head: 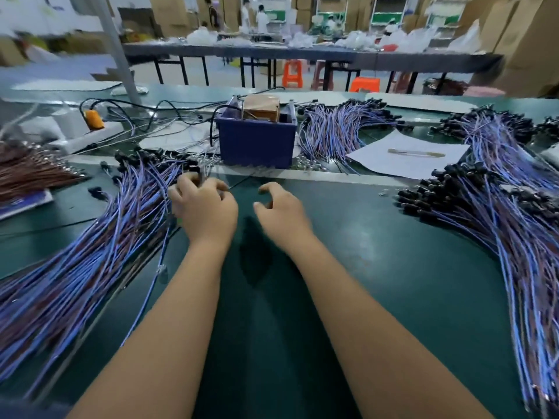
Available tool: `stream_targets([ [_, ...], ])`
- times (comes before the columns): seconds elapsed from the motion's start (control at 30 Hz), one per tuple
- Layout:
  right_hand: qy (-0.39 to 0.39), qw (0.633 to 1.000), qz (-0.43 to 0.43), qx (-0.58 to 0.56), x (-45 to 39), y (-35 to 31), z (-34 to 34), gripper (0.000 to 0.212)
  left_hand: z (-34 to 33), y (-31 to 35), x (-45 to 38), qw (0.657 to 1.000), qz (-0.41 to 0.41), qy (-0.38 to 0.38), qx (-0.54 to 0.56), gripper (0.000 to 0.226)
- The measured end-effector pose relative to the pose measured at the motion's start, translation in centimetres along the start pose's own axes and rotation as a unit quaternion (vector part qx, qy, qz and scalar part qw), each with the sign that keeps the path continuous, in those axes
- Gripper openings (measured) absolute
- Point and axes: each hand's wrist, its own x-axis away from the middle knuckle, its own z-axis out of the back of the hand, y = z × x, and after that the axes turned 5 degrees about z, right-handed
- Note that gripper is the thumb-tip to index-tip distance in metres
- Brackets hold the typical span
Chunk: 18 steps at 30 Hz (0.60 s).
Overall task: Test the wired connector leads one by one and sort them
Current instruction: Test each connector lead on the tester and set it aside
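A big pile of blue and purple wired leads (90, 252) with black connectors fans over the green table on the left. My left hand (205, 210) is at that pile's inner edge, its fingers curled round one lead (161, 258), which trails toward me and ends in a small clear plug. My right hand (281, 213) hovers just right of it over bare table, fingers loosely curled and holding nothing. A second pile of the same leads (499, 237) lies on the right. Behind my hands stands a blue box (257, 143) with a brown block and thin wires in it.
A third bundle of leads (338, 131) lies right of the blue box, beside a white sheet (408, 158) with a thin tool on it. Brown leads (30, 173) lie far left. A power strip with an orange plug (93, 119) sits at the back left.
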Motion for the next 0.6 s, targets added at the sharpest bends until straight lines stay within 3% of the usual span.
stream_targets([
  [0.07, 0.014, 1.000, -0.015, 0.015, 0.0, 0.5, -0.5, 0.027, 0.3, -0.8, -0.8, 0.997, 0.019, 0.019, -0.073, 0.022],
  [0.2, 0.045, 0.994, -0.013, -0.094, 0.0, 1.7, 0.0, 0.011, 0.4, -0.9, -1.8, 0.981, 0.117, -0.100, -0.119, 0.035],
  [0.27, 0.045, 0.991, -0.004, -0.127, 0.1, 1.8, 0.1, 0.010, 0.2, -0.8, -1.8, 0.980, 0.105, -0.117, -0.125, 0.036],
  [0.4, 0.030, 0.992, -0.002, -0.126, 0.1, 1.5, -0.2, 0.010, 0.4, -1.3, -1.9, 0.988, 0.073, -0.081, -0.112, 0.033],
  [0.6, 0.031, 0.991, 0.003, -0.131, 0.2, 1.8, -0.3, 0.013, 0.1, -1.4, -2.4, 1.000, -0.010, -0.018, 0.008, 0.030],
])
